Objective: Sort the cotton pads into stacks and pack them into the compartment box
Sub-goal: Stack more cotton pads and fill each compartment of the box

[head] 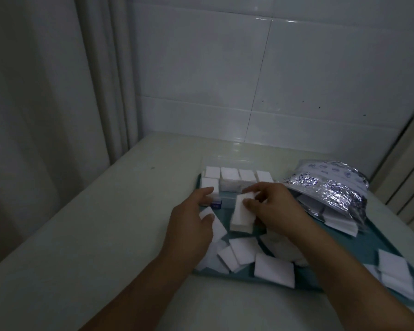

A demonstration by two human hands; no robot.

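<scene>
Both hands work over the teal tray (pixel 359 247): our right hand (pixel 276 209) pinches a thick stack of white cotton pads (pixel 242 215) between thumb and curled fingers, holding it tilted on edge just above the tray's middle, while our left hand (pixel 191 225) sits close beside it with fingers loosely bent, its thumb resting on a loose pad (pixel 216 226). We see that the pads are soft, matte, rectangular and square-cornered. Beyond the held stack, touching the left fingertips, stands the clear compartment box (pixel 234 181), its far cells packed with upright white stacks. Loose pads (pixel 273 268) lie scattered and overlapping across the tray's near edge, under both wrists. To the right, a crinkled, shiny foil bag (pixel 328 185) spills more pads (pixel 337 220), and another small pile (pixel 394 273) lies at the tray's right corner. Everything rests on a smooth pale table (pixel 105 223) against glossy white wall tiles (pixel 225 80).
</scene>
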